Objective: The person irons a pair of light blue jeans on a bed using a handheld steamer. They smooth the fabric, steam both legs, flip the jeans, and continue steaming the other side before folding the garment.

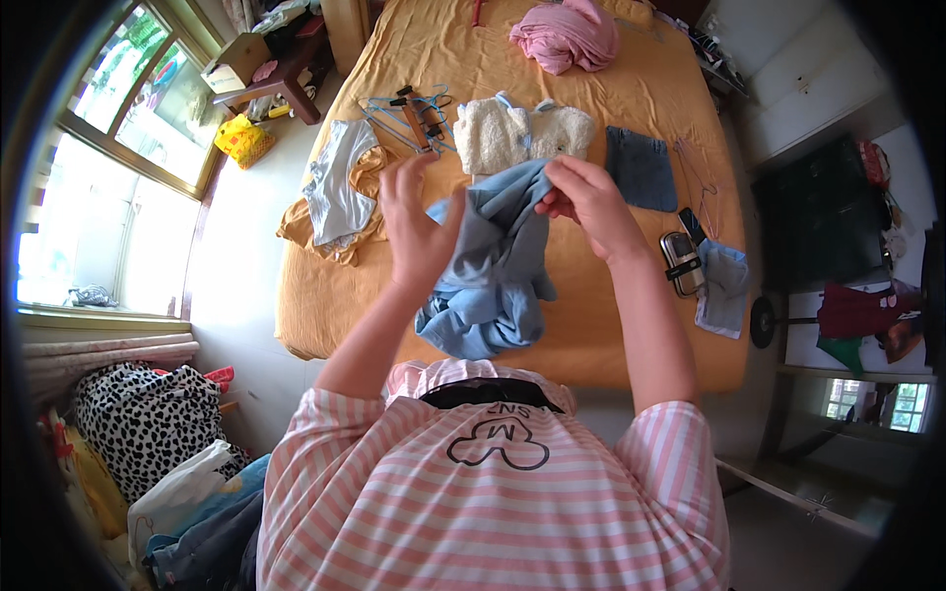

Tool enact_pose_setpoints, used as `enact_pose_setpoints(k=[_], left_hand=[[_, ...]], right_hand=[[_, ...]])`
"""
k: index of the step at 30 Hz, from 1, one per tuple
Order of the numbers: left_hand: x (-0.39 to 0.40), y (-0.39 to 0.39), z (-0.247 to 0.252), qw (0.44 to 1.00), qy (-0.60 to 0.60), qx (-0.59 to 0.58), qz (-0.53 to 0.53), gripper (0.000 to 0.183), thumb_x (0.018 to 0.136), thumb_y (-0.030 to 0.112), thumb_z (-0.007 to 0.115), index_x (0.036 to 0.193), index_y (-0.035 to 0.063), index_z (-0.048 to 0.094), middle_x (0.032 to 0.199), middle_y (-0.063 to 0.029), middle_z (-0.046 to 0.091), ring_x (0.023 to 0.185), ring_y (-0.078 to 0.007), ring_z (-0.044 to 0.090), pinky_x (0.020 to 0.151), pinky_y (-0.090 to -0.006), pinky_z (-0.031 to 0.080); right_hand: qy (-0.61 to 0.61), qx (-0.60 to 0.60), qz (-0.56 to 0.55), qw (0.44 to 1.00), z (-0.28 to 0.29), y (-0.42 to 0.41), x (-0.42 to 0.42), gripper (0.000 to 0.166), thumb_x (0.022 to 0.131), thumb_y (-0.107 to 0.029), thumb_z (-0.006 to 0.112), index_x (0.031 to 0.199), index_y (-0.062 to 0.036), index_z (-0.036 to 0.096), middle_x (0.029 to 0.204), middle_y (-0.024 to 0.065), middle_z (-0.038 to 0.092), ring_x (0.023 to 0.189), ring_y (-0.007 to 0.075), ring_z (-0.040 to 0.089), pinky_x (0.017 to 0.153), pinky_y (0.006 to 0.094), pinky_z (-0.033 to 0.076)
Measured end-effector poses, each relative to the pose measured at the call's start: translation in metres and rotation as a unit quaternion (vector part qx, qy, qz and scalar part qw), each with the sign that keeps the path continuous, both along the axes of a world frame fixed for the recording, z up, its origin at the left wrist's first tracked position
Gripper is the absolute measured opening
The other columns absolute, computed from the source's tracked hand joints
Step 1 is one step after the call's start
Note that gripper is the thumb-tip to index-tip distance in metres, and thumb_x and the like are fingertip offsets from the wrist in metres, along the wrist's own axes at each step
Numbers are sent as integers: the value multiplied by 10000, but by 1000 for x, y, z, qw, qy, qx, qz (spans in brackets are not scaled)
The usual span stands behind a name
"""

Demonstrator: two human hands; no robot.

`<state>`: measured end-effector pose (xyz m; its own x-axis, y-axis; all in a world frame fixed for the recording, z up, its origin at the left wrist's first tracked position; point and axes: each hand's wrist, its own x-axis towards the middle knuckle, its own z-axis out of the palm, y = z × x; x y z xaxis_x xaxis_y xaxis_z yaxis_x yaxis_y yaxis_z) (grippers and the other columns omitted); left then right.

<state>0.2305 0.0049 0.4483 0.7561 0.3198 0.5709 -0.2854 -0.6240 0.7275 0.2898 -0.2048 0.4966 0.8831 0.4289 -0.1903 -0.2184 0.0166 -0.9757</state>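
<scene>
A light blue cloth garment (497,251) is bunched up in front of me, its lower part lying crumpled on the bed (591,325) near my waist. My right hand (584,196) pinches the garment's upper right edge between thumb and fingers, lifting it. At the garment's left side is my left hand (420,221), fingers spread and thumb apart, with no cloth seen gripped in it. Just beyond lies a folded cream fleece garment (517,133) with blue trim.
Left on the bed are a white garment (341,181), an orange garment (295,221) and several hangers (421,118). To the right lie folded denim (641,168), a pink hanger (698,177), a phone (692,225), a case (681,264) and a blue-grey cloth (720,288). A pink bundle (565,37) sits farther back.
</scene>
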Motion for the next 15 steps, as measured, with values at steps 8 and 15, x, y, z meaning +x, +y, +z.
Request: enact_pose_setpoints(k=[8,15], left_hand=[[8,-9,-55,973,207,66,83,672,679,77,662,1310,118,435,1279,-157,465,1164,-381,498,925,-455,426],[47,81,-52,934,309,-179,22,204,761,87,543,921,31,656,854,-164,689,813,-288,671,729,-467,516]], right_hand=[[-6,169,-135,976,12,-7,-12,205,970,-233,559,850,-70,594,718,15,585,664,123,601,626,233,469],[40,206,-190,959,-19,-40,-13,229,978,-195,539,785,-70,546,704,16,520,644,140,516,589,278,423]])
